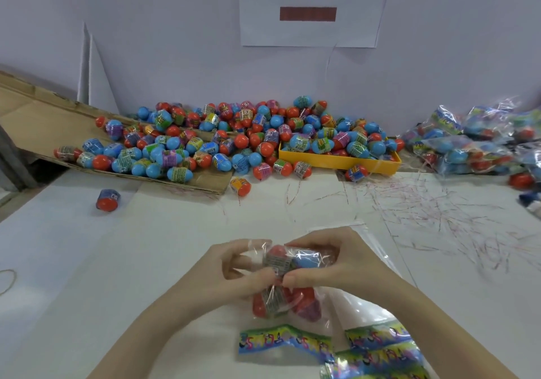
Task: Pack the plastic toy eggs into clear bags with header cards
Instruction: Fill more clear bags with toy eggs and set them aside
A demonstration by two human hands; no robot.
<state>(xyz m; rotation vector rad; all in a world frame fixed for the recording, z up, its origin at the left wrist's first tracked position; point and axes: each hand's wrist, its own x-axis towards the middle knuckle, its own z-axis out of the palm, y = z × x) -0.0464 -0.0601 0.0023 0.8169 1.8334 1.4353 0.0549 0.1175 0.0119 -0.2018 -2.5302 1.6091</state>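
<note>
We pinched the clear bag (288,285) of eggs with left hand (231,273) and right hand (330,264), above its header card (284,342); closing its mouth likely came next.

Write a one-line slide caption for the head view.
Both hands, left and right, grip a clear bag of toy eggs, loose eggs piled behind.

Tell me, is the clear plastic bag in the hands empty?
No. The clear plastic bag holds several orange and blue plastic eggs, visible through it, gripped by left hand and right hand.
</note>
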